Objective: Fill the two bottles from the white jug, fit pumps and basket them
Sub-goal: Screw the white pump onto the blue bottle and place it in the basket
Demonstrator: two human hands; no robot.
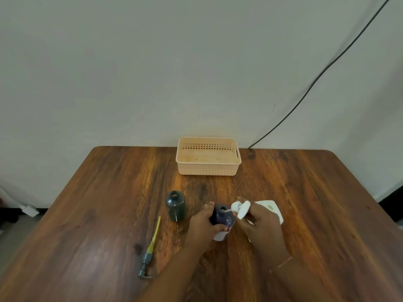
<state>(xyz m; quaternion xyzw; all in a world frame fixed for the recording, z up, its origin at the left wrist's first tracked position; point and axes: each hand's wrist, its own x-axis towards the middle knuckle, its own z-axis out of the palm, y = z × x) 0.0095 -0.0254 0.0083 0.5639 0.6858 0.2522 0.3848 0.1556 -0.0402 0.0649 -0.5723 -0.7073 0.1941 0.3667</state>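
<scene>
On the near middle of the wooden table [87,214] my left hand [201,223] grips the dark blue bottle [223,217], fingers curled round its body. My right hand [261,223] pinches the white pump [241,209], and its thin tube enters the open neck of this bottle. Behind my right hand stands the white jug [272,208], partly hidden. Left of the blue bottle stands the grey bottle [175,205], open on top. Further left and nearer lies the grey pump [149,253] with a yellow tube. At the far edge sits the peach basket [208,170].
</scene>
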